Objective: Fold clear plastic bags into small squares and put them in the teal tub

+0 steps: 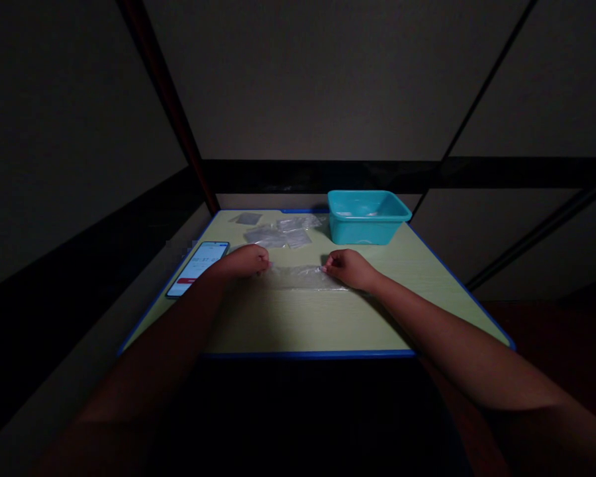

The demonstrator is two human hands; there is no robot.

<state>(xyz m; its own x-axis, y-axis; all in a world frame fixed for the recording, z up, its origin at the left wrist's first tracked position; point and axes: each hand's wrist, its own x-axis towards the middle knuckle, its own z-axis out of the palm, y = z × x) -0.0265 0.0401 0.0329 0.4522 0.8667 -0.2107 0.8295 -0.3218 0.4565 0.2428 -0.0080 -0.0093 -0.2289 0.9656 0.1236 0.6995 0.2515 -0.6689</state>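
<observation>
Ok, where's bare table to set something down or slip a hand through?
Widest: the table's front strip, between clear bag and blue edge. Also right side, from basin down past the right hand. Crowded: back left, with packets and phone.

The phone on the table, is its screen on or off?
On: the phone has a brightly lit screen, with a red bar near its lower end.

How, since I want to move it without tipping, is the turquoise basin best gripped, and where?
Probably by the projecting rim, one hand from each side: the turquoise basin stands upright, its walls narrowing downward, so fingers should hook underneath.
</observation>
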